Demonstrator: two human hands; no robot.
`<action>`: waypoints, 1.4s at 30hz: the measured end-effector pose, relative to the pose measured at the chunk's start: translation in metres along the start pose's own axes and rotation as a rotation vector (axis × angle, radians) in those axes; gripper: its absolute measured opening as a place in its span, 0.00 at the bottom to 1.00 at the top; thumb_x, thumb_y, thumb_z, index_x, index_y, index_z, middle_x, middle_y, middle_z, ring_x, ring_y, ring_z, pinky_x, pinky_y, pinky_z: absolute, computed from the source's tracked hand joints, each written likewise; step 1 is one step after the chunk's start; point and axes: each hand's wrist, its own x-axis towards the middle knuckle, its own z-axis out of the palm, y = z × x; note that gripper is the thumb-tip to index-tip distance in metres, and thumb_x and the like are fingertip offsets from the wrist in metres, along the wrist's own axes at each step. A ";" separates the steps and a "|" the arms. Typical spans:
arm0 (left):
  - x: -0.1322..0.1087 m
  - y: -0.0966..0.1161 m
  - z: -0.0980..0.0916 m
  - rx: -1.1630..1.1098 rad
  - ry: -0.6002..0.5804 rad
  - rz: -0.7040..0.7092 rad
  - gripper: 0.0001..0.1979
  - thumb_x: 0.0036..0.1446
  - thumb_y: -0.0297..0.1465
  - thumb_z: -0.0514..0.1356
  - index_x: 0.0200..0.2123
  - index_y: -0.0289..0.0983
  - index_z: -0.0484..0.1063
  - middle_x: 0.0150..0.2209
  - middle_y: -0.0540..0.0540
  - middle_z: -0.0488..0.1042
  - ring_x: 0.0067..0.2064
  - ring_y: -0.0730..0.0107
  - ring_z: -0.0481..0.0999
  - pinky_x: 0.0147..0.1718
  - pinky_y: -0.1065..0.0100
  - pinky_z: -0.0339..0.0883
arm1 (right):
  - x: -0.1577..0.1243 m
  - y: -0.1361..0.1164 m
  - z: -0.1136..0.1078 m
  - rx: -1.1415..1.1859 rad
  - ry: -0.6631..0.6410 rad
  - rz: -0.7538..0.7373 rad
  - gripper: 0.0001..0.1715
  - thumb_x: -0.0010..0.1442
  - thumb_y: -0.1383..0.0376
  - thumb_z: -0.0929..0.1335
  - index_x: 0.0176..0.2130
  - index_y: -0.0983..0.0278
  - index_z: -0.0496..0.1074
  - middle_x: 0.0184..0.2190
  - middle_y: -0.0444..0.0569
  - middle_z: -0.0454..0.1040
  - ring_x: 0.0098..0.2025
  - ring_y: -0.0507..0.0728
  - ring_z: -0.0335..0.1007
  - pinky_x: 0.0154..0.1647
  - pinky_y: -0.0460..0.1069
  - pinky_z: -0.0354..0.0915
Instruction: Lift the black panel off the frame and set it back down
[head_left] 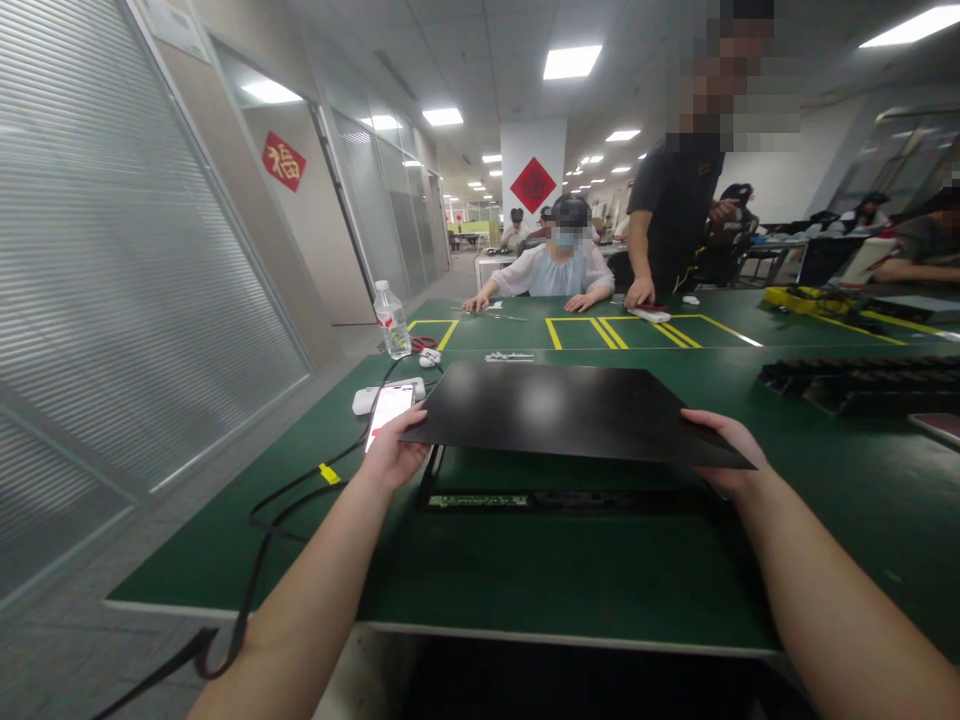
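A large thin black panel (570, 410) is held level a little above the green table (525, 570). My left hand (394, 450) grips its near left corner, fingers under and thumb on top. My right hand (724, 450) grips the near right corner the same way. Under the panel lies a dark frame (555, 498) with a strip of circuit board along its front edge.
A lit phone (388, 408) and a white charger (365, 400) lie left of the panel, with a black cable (285, 500) trailing off the table edge. A water bottle (391, 320) stands behind them. Black trays (862, 385) sit right. People are working at the far tables.
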 end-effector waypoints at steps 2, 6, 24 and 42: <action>0.000 0.001 -0.001 -0.019 -0.011 0.025 0.17 0.54 0.15 0.57 0.44 0.29 0.80 0.28 0.46 0.82 0.24 0.73 0.80 0.25 0.78 0.74 | -0.005 -0.003 0.003 0.003 -0.029 0.128 0.09 0.54 0.65 0.69 0.37 0.61 0.78 0.33 0.58 0.84 0.39 0.67 0.83 0.38 0.59 0.79; 0.004 0.000 -0.005 -0.021 -0.071 0.070 0.20 0.51 0.17 0.59 0.47 0.29 0.80 0.30 0.46 0.83 0.25 0.72 0.80 0.26 0.77 0.75 | -0.011 -0.006 0.006 -0.057 -0.056 0.250 0.11 0.54 0.63 0.69 0.38 0.60 0.79 0.30 0.57 0.83 0.37 0.67 0.82 0.37 0.59 0.78; 0.023 -0.013 -0.025 0.146 -0.214 0.138 0.22 0.47 0.21 0.68 0.49 0.30 0.82 0.39 0.42 0.86 0.35 0.65 0.84 0.32 0.74 0.77 | 0.005 0.000 -0.003 -0.052 0.221 0.021 0.20 0.54 0.71 0.70 0.47 0.60 0.74 0.31 0.52 0.82 0.30 0.57 0.80 0.29 0.48 0.73; 0.020 -0.020 -0.022 0.216 -0.139 0.105 0.24 0.48 0.20 0.68 0.51 0.32 0.83 0.40 0.42 0.87 0.34 0.65 0.85 0.33 0.73 0.78 | 0.017 0.015 -0.006 -0.299 0.351 -0.247 0.20 0.44 0.66 0.72 0.40 0.61 0.82 0.27 0.51 0.80 0.36 0.61 0.80 0.32 0.50 0.65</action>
